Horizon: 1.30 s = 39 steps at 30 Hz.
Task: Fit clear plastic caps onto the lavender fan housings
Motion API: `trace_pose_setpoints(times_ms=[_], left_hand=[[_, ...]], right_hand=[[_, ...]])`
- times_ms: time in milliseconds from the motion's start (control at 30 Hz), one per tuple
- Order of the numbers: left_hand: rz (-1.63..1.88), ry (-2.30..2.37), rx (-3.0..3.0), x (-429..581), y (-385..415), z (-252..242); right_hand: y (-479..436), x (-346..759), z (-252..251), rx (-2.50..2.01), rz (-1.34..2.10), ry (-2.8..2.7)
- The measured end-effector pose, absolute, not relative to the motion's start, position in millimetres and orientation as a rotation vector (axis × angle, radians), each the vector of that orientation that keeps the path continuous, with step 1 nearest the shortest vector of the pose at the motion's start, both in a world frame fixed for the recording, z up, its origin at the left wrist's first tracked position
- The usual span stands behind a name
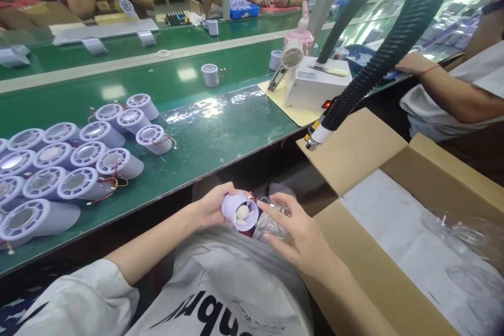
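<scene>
My left hand (210,206) is closed around a lilac fan housing (239,211) with a white hub and thin red wires, held over my lap. My right hand (299,233) pinches a clear plastic piece (272,219) right beside the housing's open face. Both hands sit below the near edge of the green bench (205,136). Several more lilac fan housings (66,168) lie on their sides in a cluster on the bench at my left.
An open cardboard box (366,268) lined with white sheet and clear plastic stands at my right. A black corrugated hose (378,58) hangs over it. A white machine box (315,84) with a pink fan (293,52) sits beyond. Other people work across and at right.
</scene>
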<state>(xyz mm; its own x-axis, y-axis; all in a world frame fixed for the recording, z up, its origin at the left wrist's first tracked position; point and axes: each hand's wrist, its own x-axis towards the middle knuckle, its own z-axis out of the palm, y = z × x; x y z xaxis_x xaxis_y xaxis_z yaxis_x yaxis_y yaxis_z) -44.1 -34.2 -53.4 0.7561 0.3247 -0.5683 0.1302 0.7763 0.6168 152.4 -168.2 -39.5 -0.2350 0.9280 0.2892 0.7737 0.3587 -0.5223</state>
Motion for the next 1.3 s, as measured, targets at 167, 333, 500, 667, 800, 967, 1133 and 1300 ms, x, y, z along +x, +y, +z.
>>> trace_pose_setpoints(times_ms=[167,333,500,667,800,967,1133,1300], left_hand=[[-0.097,0.717,0.682,-35.0,-36.4,-64.7],[-0.184,0.676,0.914,-24.8,-41.4,-56.6],[-0.023,0.598,1.628,-26.8,-45.7,-37.9],[0.325,0.609,1.921,-32.8,-51.8,-33.7],[0.466,0.641,1.843,-33.8,-50.6,-45.6],[0.479,0.479,1.937,-35.8,-43.0,-59.1],[0.390,0.426,1.990,-40.7,-39.3,-68.2],[0.418,0.509,1.956,-44.2,-39.8,-70.2]], right_hand=[[-176.9,152.2,-40.1,-1.559,0.351,-2.198],[-168.7,142.8,-39.5,-1.802,0.235,-2.237],[-165.7,146.6,-37.8,-1.903,0.415,-2.105],[-167.3,150.2,-31.8,-1.702,0.896,-1.811],[-166.8,146.6,-28.0,-1.654,1.023,-1.515],[-164.6,146.9,-34.3,-1.611,0.993,-1.323],[-169.2,145.7,-48.0,-1.639,0.834,-1.471],[-176.7,143.9,-54.4,-1.590,0.517,-1.754]])
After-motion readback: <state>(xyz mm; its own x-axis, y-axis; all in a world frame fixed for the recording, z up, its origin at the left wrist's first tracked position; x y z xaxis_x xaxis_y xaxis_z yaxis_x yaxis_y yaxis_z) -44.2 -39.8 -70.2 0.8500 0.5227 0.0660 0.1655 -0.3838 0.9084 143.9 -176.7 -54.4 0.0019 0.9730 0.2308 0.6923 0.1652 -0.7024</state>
